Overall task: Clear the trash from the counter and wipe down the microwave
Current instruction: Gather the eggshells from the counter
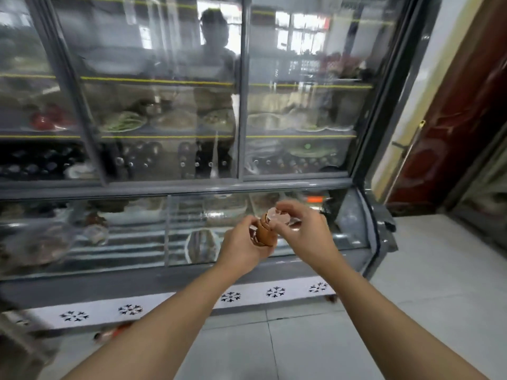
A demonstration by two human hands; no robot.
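We hold both bare arms out in front of the large glass-fronted grey display cooler (175, 187), and our hands meet just before its lower sloped window. Our left hand (241, 245) curls round a stack of brown broken eggshells (264, 233), nested one in another and gripped from below and behind. Our right hand (299, 229) pinches a paler pinkish eggshell piece (275, 215) between thumb and fingertips, directly above the brown stack and touching or almost touching it; we cannot tell which. Both hands sit in front of the cooler's right half. Behind its upper sliding panes we see blurred plates of green vegetables (123, 122), red produce (44, 120) further left, and rows of dark bottles (142, 160) on the shelf beneath. A person's reflection (216, 78) shows in the centre of the glass. Along the cooler's base runs a white strip with black snowflake cut-outs (275, 292). The pale tiled floor (301, 338) spreads below the cooler, and to its right stands a dark reddish door with a metal handle (450, 127).
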